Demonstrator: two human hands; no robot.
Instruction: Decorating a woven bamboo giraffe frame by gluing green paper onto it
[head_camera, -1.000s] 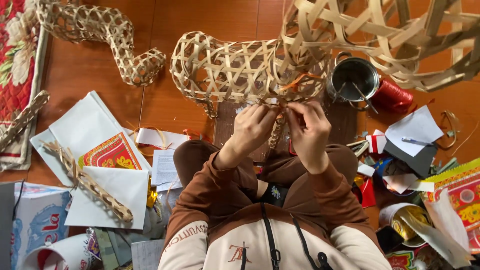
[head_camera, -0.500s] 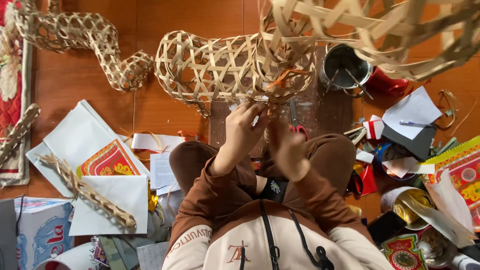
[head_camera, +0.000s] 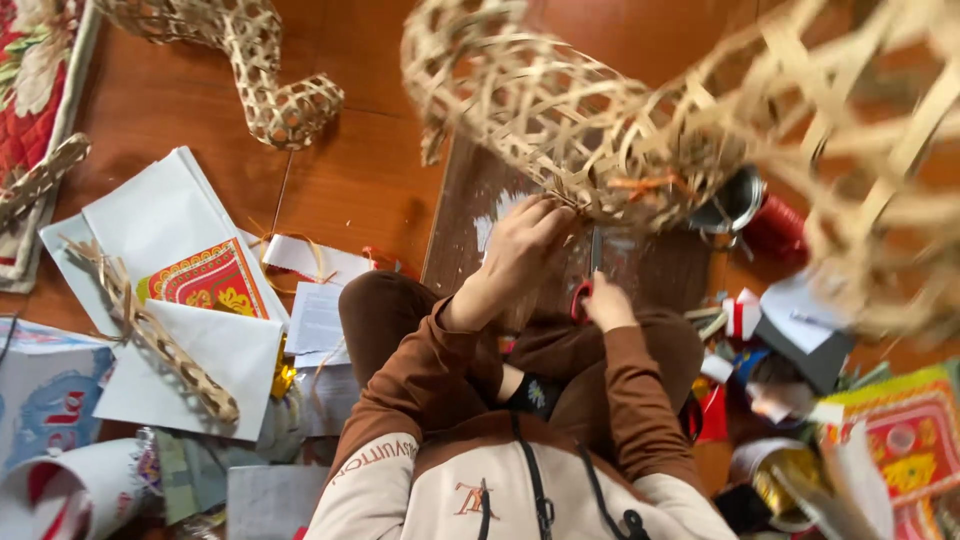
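- The left hand (head_camera: 520, 250) reaches forward from a bent brown sleeve, fingers curled in a closed grip on the lower edge of the woven bamboo frame (head_camera: 560, 110), where loose strip ends stick out.
- The right hand (head_camera: 605, 300) sits lower and nearer the body, just right of the left grip; its grip is closed around red-handled scissors (head_camera: 590, 275), blades pointing up toward the frame's edge, just beside the left fingertips.
- The frame hangs lifted above both grips, tilted, its open-weave body stretching left and up and spreading right in a blurred, wider lattice that fills the upper right.
- Beneath the grips lies a dark wooden board (head_camera: 470, 225) on the red-brown floor (head_camera: 360, 180), butting against the person's knees.
- Left of the left grip the floor has open room as far as white paper sheets (head_camera: 160, 220) and a red-and-gold patterned sheet (head_camera: 205, 280).
- Right of the right grip it is crowded: a metal pot (head_camera: 735, 200), a red spool (head_camera: 775, 225) and scattered paper scraps lie close.
- Another woven bamboo piece (head_camera: 270, 90) lies well apart, far upper left.
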